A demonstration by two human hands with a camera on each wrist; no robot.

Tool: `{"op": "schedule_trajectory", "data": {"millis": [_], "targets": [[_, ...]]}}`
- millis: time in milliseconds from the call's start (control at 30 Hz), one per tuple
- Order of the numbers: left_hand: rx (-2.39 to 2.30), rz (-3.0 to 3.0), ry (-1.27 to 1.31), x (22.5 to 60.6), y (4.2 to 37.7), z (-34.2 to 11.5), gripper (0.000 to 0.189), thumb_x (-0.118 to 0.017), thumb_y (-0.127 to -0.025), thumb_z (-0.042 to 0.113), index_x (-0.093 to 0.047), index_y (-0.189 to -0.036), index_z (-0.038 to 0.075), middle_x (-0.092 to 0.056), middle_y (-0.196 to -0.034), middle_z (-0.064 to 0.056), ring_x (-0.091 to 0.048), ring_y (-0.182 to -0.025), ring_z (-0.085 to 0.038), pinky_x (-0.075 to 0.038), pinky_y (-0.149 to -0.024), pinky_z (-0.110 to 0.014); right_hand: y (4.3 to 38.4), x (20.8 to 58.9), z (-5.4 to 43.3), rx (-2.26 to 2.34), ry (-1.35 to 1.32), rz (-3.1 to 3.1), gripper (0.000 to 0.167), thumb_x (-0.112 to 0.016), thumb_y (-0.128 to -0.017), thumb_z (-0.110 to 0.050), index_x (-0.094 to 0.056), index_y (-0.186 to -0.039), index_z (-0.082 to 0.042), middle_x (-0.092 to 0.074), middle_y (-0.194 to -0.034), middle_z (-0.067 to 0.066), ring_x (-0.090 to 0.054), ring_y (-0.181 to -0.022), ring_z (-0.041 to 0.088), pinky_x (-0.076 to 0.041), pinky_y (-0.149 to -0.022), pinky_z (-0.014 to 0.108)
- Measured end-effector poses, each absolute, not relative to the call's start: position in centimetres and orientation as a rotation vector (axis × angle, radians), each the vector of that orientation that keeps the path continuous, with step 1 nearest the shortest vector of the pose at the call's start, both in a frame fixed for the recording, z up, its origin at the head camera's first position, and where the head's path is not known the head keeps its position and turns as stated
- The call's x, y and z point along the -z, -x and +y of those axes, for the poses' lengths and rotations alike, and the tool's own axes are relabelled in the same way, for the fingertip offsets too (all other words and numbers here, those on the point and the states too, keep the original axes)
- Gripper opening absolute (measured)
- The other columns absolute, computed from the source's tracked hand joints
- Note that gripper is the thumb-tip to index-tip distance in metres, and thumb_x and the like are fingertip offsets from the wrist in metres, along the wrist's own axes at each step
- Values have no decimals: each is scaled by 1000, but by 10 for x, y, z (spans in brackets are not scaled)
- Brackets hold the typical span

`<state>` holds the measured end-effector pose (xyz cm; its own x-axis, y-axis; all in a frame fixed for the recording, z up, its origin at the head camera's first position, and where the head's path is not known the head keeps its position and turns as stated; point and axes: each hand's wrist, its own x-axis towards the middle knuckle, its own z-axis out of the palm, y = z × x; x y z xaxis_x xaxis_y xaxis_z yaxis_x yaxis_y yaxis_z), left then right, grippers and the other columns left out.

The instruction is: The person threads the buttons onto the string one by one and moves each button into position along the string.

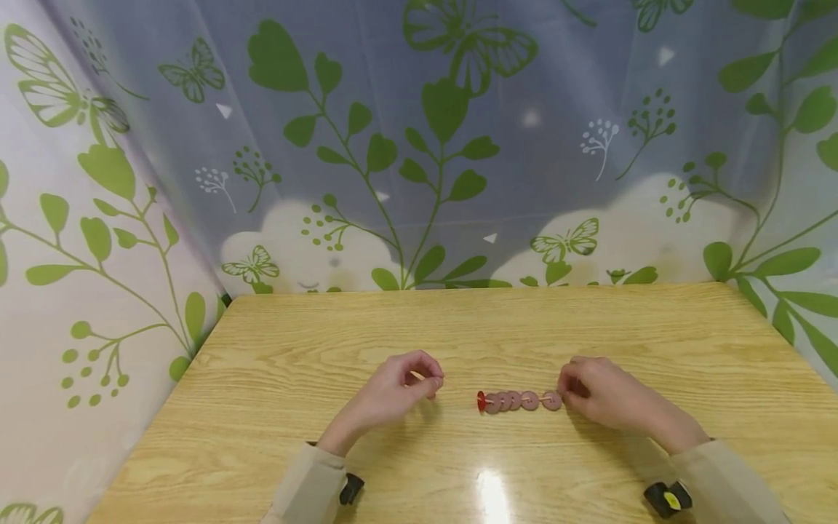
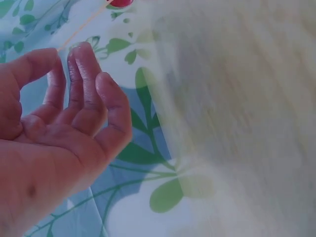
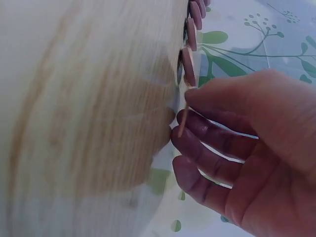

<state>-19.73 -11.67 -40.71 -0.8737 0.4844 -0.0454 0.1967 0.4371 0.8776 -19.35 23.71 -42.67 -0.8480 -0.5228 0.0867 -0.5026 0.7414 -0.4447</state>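
Several brownish-pink buttons and one red button are threaded in a row on a thin pale orange string, just over the wooden table. The red one stands edge-on at the left end. My left hand is left of the row, pinching one end of the string between thumb and index fingertip. At the other end, my right hand pinches the string close beside the last brownish-pink button. A short tail of string hangs past those fingertips in the right wrist view.
The wooden table reaches back to a curtain printed with green leaves and butterflies. More of this cloth hangs along the left and right sides. Black straps sit at both sleeves' cuffs.
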Motion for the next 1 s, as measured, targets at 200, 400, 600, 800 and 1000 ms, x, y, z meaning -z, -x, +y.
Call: {"op": "schedule_trajectory", "data": {"millis": [200, 400, 600, 800, 1000], "targets": [[-1446, 2423, -483, 408, 212, -131, 13, -60, -103, 15, -62, -109, 3, -68, -108, -21, -71, -90, -31, -59, -83, -43, 202, 424, 233, 807, 834, 2931, 13, -65, -94, -2, -62, -88, -12, -60, -80, -8, -50, -70, -1, -46, -61, 22], [-1451, 2441, -397, 413, 234, -147, 14, -57, -103, 11, -59, -110, -1, -67, -108, -22, -73, -93, -32, -59, -86, -42, 215, 420, 226, 850, 821, 2950, 10, -62, -98, -1, -61, -92, -9, -62, -81, -4, -54, -73, 2, -48, -62, 23], [-1433, 2477, -301, 420, 254, -155, 16, -56, -103, 12, -59, -111, -1, -68, -103, -20, -72, -87, -26, -51, -61, -29, 229, 420, 215, 847, 807, 2950, 6, -62, -98, -3, -63, -94, -7, -65, -84, -1, -56, -76, 6, -49, -65, 25], [-1342, 2498, -259, 424, 260, -156, 15, -58, -101, 14, -61, -110, 2, -68, -95, -15, -65, -81, -20, -45, -58, -27, 239, 423, 210, 822, 795, 2949, 6, -63, -97, -2, -64, -92, -6, -64, -82, -1, -54, -73, 7, -47, -65, 26], [-1271, 2515, -262, 422, 263, -151, 13, -59, -101, 15, -62, -108, 5, -69, -96, -13, -67, -82, -18, -46, -59, -27, 244, 425, 208, 802, 759, 2943, 7, -64, -96, -3, -65, -91, -8, -64, -81, -1, -54, -72, 8, -46, -64, 26]]}}
